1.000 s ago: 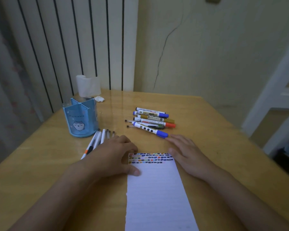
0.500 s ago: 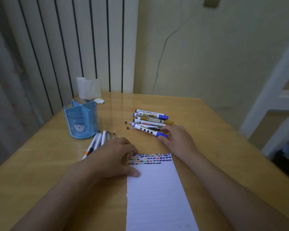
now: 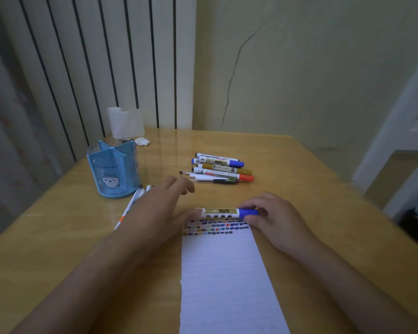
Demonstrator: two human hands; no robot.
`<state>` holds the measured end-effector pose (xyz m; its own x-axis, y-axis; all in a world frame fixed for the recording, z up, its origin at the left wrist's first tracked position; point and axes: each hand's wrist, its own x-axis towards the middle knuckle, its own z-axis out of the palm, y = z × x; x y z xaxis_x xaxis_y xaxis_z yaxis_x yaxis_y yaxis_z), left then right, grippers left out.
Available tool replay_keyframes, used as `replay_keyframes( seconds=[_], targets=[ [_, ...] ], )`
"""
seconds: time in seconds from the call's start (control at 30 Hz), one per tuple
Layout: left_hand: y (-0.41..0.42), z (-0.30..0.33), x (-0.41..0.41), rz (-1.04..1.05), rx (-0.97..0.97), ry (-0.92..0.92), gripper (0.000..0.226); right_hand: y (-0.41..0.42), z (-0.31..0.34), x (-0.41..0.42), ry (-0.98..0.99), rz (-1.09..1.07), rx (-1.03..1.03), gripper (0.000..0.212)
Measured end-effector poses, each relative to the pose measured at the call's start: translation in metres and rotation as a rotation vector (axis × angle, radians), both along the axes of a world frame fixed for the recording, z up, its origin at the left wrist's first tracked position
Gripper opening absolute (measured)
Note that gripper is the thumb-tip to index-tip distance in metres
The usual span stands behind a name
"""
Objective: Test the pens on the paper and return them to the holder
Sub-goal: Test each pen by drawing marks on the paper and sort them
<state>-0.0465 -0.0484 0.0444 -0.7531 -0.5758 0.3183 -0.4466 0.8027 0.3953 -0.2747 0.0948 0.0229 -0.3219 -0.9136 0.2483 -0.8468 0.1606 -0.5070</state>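
A white marker with a blue cap (image 3: 220, 212) lies crosswise over the top edge of the white paper strip (image 3: 227, 280), just above rows of coloured test marks (image 3: 215, 227). My right hand (image 3: 275, 220) pinches the marker's blue cap. My left hand (image 3: 159, 208) has relaxed, raised fingers, and its thumb touches the marker's left end. The blue divided pen holder (image 3: 114, 169) stands at the left. Several markers (image 3: 222, 169) lie in a pile beyond my hands. Thin white pens (image 3: 130, 206) lie beside the holder, partly hidden by my left hand.
A tissue roll (image 3: 124, 122) and a crumpled tissue (image 3: 141, 141) sit behind the holder near the wall. The wooden table (image 3: 311, 189) ends at the right, where white furniture stands. Striped panelling backs the left side.
My right hand picked the blue-capped marker out of the pile and brought it back over the paper's top edge. My left hand lifted off the paper and its thumb met the marker's end.
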Motion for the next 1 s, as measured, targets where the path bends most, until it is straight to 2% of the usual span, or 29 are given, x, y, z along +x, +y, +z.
replay_keyframes(
  seconds=[0.17,0.33,0.43,0.5,0.63,0.7,0.87,1.0],
  targets=[
    [0.004,0.0,-0.002,-0.079,-0.078,-0.087,0.031,0.009,0.007,0.004,-0.089,0.032,-0.06,0.026],
    [0.005,-0.002,-0.005,-0.063,-0.075,0.067,0.024,0.009,0.012,0.009,-0.012,0.081,-0.061,0.018],
    [0.007,-0.003,-0.004,-0.088,-0.071,0.091,0.022,0.01,0.011,0.016,0.018,0.083,-0.099,0.024],
    [0.008,-0.002,-0.004,-0.084,-0.047,0.127,0.023,0.009,0.012,0.019,0.002,0.065,-0.13,0.02],
    [0.012,-0.002,-0.004,-0.076,0.071,0.235,0.051,0.008,0.014,0.02,-0.148,0.049,-0.186,0.009],
    [0.013,-0.003,-0.005,-0.063,0.071,0.223,0.059,0.007,0.012,0.023,-0.298,0.031,-0.214,0.008],
    [0.015,-0.01,-0.008,-0.174,-0.014,0.045,0.05,0.002,0.01,0.031,-0.734,0.136,-0.202,0.01],
    [0.022,-0.014,-0.013,-0.279,-0.062,0.006,0.044,0.002,0.01,0.034,-0.857,0.269,-0.168,0.017]
  ],
)
